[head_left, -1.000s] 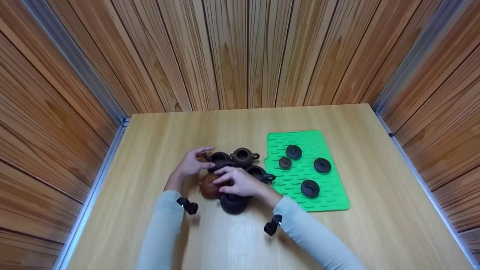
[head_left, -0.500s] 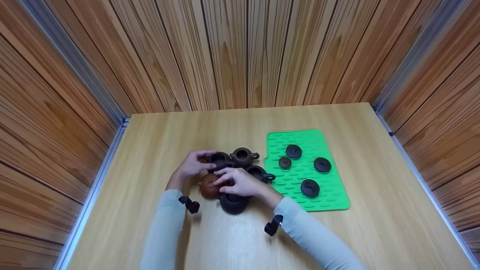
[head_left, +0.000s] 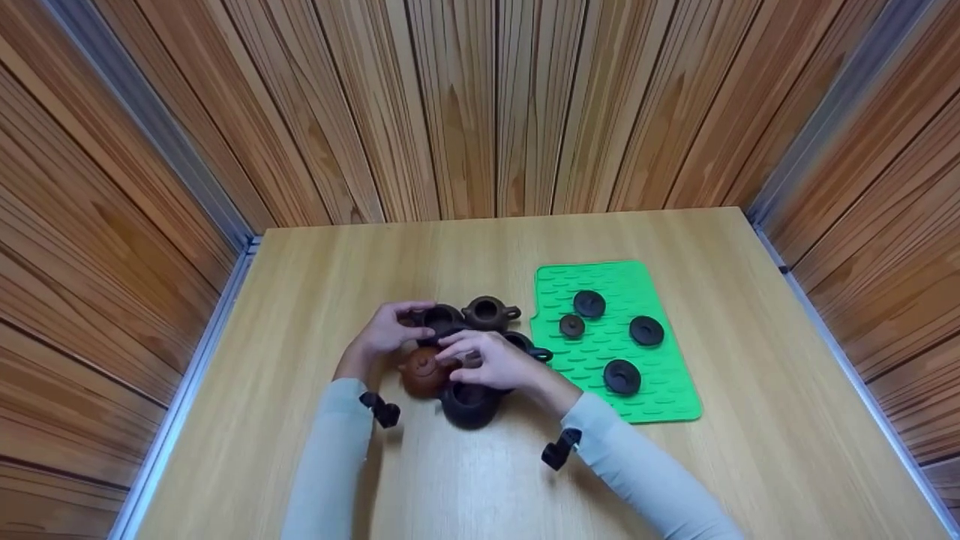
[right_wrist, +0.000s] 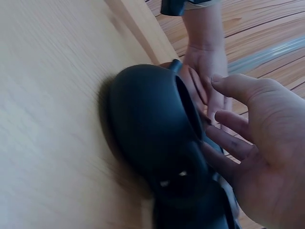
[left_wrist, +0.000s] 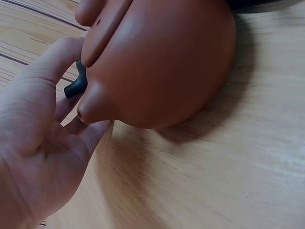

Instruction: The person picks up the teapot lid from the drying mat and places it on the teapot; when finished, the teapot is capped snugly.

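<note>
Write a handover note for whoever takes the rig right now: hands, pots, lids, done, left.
Left hand: open, fingers reaching past the spout of the reddish-brown lidded clay teapot, holding nothing.
Right hand: open, fingers spread over the cluster, above the near black lidless clay teapot.
Things: three more dark lidless teapots stand behind, packed together on the light wooden table. Four dark round lids lie apart on the green silicone mat to the right.
Done: only the reddish-brown pot wears a lid.
Left: four dark pots open, four lids on the mat.
</note>
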`<state>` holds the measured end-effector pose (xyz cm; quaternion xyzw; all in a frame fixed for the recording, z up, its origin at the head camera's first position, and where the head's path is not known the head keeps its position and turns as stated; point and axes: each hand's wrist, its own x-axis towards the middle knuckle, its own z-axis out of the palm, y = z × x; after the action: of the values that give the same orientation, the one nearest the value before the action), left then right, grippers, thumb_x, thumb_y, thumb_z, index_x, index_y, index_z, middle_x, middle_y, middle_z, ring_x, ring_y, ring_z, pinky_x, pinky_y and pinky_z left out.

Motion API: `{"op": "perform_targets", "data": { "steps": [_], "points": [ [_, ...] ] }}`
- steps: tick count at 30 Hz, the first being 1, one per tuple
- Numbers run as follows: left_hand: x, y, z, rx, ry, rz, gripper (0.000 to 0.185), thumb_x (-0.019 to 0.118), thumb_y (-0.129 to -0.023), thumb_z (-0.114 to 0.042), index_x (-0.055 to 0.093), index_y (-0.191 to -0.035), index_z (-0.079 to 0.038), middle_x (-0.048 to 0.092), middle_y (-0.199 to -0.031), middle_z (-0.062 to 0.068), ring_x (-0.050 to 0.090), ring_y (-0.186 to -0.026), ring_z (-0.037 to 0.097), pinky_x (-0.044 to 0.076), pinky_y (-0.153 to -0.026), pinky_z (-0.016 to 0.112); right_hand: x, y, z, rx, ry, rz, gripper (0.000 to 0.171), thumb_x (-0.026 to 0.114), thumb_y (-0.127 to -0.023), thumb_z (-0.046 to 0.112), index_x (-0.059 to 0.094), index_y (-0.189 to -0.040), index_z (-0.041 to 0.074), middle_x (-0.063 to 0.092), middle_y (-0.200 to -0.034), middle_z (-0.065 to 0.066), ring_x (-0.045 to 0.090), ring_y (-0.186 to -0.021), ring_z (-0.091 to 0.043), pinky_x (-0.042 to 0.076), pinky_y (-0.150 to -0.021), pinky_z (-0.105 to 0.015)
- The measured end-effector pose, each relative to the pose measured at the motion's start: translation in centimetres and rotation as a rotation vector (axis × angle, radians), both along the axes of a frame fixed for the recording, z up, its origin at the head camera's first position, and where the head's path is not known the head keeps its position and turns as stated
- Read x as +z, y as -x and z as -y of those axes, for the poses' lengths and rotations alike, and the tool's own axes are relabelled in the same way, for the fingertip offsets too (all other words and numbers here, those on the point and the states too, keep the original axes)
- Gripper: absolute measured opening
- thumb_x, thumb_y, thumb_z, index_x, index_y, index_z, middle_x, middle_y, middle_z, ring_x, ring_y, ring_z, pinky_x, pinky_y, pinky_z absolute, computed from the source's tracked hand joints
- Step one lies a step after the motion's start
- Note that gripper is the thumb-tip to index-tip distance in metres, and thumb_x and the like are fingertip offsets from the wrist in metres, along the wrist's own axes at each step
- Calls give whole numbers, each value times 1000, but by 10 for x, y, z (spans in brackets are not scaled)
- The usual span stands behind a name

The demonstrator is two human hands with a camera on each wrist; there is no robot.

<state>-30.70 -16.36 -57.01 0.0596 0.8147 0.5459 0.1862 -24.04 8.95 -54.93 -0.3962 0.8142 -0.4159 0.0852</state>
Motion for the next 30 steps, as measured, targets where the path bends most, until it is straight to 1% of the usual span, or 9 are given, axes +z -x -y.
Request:
{"op": "perform_targets", "data": {
  "steps": [5,9,11,14,20,22,26,28,30],
  "points": [
    [0,-1,0,-3,-2,-20,49,80,-87,-15,67,-133,-25,61,-145,6,54,-137,27,38,-118,45,9,2,-15,-16,17,8,31,74,-91,15,73,-122,9,63,-141,-17,56,-136,-29,44,-113,-49],
    [-1,-2,0,-28,-7,-53,51,79,-87,-14,65,-136,-21,61,-145,9,53,-138,28,38,-118,45,16,3,-28,-41,30,29,33,75,-91,20,73,-122,10,63,-141,-15,56,-136,-30,43,-115,-48],
    [-1,-2,0,-38,-6,-73,52,79,-87,-13,65,-136,-19,61,-145,10,52,-139,29,37,-119,45,19,5,-35,-58,41,43,33,75,-91,19,73,-123,12,63,-141,-15,56,-136,-30,43,-115,-48],
    [-2,-2,0,-43,-15,-94,52,79,-87,-12,64,-136,-17,61,-145,11,51,-140,30,36,-120,46,22,8,-47,-81,75,78,33,74,-91,14,72,-124,11,63,-141,-18,56,-136,-32,46,-112,-50],
    [-3,-1,0,-58,-37,-121,53,79,-87,-10,63,-137,-11,60,-146,13,47,-142,30,33,-121,46,27,17,-73,-124,121,138,34,72,-92,7,70,-125,4,60,-142,-23,56,-135,-37,48,-106,-59],
    [-2,-1,-1,-61,-43,-124,53,79,-86,-10,64,-137,-11,60,-145,13,47,-142,30,33,-121,46,27,19,-83,-152,114,133,34,73,-92,8,70,-125,4,61,-141,-22,57,-134,-37,48,-104,-61],
    [-1,0,0,-68,-37,-115,52,79,-87,-10,64,-136,-11,61,-144,13,50,-139,31,36,-119,46,27,23,-102,-214,69,100,33,75,-91,15,72,-124,10,65,-139,-15,58,-132,-34,51,-102,-59],
    [1,0,1,-69,-25,-105,52,79,-86,-11,64,-136,-13,61,-144,12,52,-138,30,38,-117,46,28,25,-112,-240,53,90,34,76,-91,17,72,-124,10,66,-138,-13,59,-132,-33,52,-101,-57],
    [2,0,2,-71,-12,-102,52,80,-86,-12,64,-136,-14,62,-143,12,53,-137,30,38,-117,46,27,28,-120,-259,52,85,34,75,-91,15,72,-124,7,66,-138,-15,59,-132,-35,52,-100,-58]
  ]
}}
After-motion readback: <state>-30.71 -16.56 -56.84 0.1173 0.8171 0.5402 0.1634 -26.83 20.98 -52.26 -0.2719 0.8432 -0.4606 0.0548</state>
